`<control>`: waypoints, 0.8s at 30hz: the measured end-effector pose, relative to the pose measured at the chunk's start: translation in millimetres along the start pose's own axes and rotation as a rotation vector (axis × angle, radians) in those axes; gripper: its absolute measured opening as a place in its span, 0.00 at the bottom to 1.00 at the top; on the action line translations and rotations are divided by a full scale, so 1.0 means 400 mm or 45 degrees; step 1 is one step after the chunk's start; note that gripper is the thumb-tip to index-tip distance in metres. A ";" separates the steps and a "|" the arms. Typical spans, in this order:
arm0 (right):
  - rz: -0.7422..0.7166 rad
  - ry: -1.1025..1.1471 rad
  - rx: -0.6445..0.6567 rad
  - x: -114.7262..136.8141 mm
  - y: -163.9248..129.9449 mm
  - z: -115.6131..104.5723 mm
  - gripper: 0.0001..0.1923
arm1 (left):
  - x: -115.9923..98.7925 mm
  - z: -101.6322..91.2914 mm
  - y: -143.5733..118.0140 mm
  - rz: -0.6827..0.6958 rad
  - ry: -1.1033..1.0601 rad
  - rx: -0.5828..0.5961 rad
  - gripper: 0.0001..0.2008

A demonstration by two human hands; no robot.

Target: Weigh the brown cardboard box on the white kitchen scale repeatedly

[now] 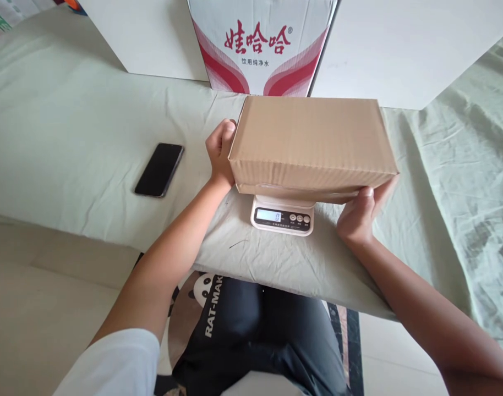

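Note:
A closed brown cardboard box (311,135) is held between my two hands, over a small white digital scale (282,225). My left hand (222,146) presses against the box's left end, its fingers curled and partly hidden. At the lower right front corner, my right hand (361,214) grips the box, with the thumb on the front and the other fingers underneath or behind. The scale's display reads 0, and its front panel with buttons shows below the box. Its weighing plate is mostly covered, so I cannot tell whether the box touches it.
A black smartphone (159,169) lies to the left on the pale green cloth (70,143). Behind the cardboard box stands a white and red carton (260,71) with Chinese lettering, flanked by white panels (400,49). The cloth-covered surface's front edge is just before my legs.

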State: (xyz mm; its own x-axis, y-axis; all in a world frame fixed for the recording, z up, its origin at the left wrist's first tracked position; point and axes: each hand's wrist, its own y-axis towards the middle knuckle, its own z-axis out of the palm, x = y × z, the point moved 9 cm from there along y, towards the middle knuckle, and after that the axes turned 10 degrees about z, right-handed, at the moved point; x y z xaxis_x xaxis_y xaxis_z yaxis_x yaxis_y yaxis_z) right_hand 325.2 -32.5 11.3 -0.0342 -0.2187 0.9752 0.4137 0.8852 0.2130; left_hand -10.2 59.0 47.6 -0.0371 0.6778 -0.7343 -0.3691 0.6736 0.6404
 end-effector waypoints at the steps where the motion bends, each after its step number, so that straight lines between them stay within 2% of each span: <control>1: -0.094 -0.022 -0.015 0.013 -0.001 -0.001 0.28 | 0.001 0.001 -0.001 0.007 -0.006 0.008 0.35; 2: -0.191 -0.045 -0.029 0.025 -0.003 -0.001 0.27 | 0.005 0.001 -0.002 0.002 -0.003 0.011 0.35; 4: -0.257 -0.061 -0.007 0.028 -0.003 0.007 0.26 | 0.018 -0.004 -0.005 -0.038 0.015 0.004 0.34; 9: -0.268 -0.034 0.034 0.016 0.004 0.012 0.26 | 0.033 -0.018 -0.009 -0.068 0.075 0.002 0.33; 16: -0.210 -0.002 -0.021 0.016 0.005 0.010 0.30 | -0.002 -0.001 0.002 0.095 0.022 0.051 0.37; 20: -0.257 0.080 -0.142 0.043 0.027 -0.022 0.23 | -0.008 -0.055 0.038 0.162 0.047 -0.151 0.32; 22: -0.190 0.132 -0.251 0.027 0.061 -0.058 0.22 | 0.013 -0.092 0.058 0.104 0.088 -0.244 0.30; 24: -0.042 0.190 -0.319 -0.014 0.103 -0.088 0.21 | 0.047 -0.116 0.071 0.001 0.136 -0.263 0.30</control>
State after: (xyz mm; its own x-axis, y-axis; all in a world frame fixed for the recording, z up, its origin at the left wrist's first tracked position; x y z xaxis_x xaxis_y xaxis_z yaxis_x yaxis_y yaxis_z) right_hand 374.5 -9.5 12.6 0.0751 -0.3205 0.9443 0.6268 0.7516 0.2052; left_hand -64.7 77.2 41.6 -0.1312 0.6359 -0.7605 -0.5510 0.5910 0.5892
